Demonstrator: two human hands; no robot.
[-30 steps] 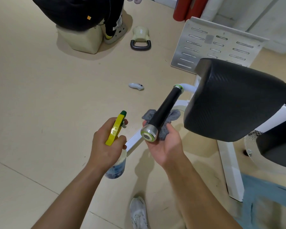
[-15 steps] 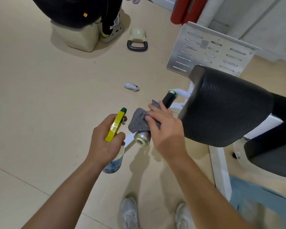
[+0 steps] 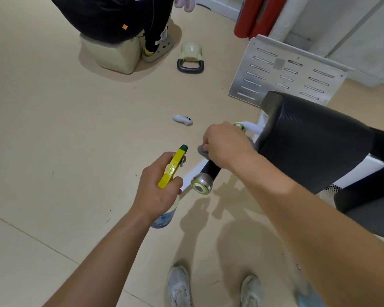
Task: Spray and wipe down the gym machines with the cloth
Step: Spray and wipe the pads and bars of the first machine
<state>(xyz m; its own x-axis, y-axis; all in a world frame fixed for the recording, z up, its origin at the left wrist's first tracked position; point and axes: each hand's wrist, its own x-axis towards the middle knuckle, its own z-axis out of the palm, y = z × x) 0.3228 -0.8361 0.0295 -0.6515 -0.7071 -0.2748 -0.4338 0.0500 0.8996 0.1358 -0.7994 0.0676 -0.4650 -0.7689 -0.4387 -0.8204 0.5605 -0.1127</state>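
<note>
Kettlebell [image 3: 191, 54] marked "8" | left hand [image 3: 159, 189] closed round spray bottle [image 3: 172, 168] – label unreadable | right hand [image 3: 227, 145] clamped grey cloth [image 3: 202, 150] around machine handle [image 3: 208, 171]

r hand [image 3: 227, 144] + cloth [image 3: 202, 150] round handle [image 3: 210, 169]

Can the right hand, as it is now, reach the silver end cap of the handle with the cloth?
Probably yes: the right hand grips the handle just above the bare end cap, with nothing between them.
</note>
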